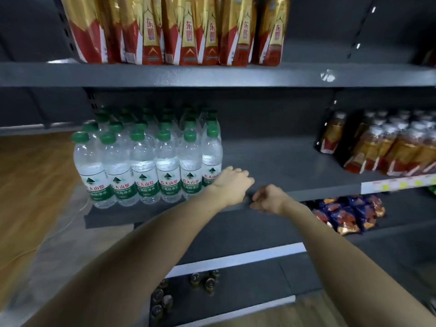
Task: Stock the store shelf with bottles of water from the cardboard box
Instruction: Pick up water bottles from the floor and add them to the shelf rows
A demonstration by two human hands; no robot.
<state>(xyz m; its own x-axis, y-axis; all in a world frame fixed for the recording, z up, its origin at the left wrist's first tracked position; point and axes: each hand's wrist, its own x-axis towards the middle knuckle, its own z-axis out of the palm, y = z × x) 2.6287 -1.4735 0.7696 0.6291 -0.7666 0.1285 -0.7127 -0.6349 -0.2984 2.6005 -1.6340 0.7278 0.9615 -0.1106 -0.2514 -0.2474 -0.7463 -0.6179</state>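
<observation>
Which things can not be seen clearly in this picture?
- Cardboard box: not in the head view at all.
- Rear water bottles: hidden behind the front rows.
- Right hand: fingers blurred, curled at the shelf edge.
- Left hand: fingertips turned away.

Clear water bottles (146,166), green caps; dark-grey shelf (283,161).

Gold-and-red drink bottles (179,29) fill the top shelf — snack packets (349,214) lie lower right.
</observation>
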